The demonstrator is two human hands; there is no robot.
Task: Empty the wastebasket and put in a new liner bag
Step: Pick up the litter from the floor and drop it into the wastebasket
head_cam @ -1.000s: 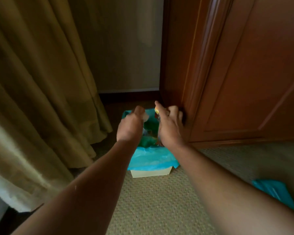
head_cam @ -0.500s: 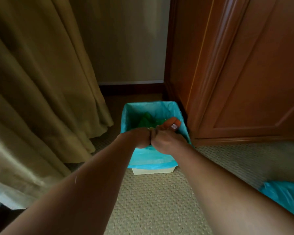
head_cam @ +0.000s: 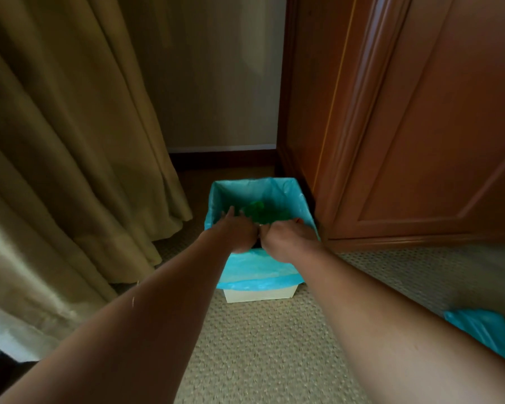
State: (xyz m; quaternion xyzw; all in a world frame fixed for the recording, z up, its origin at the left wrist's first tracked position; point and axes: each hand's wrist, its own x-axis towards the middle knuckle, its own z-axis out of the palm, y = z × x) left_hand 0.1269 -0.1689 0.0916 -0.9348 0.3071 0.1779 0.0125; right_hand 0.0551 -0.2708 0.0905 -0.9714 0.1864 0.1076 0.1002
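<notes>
Both hands at the near rim of the wastebasket (head_cam: 260, 295), mid-frame on the carpet. Left hand (head_cam: 239, 233) spread, fingers dipped inside the blue liner bag (head_cam: 258, 271); right hand (head_cam: 289, 240) curled on the rim, grip hidden. Best peeled evenly off all corners, then gathered shut over the green rubbish (head_cam: 257, 212).

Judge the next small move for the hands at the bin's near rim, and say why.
Probably pinch the blue liner at the near rim and peel it up off the wastebasket: the left hand and right hand rest there, and green trash is still inside.
</notes>
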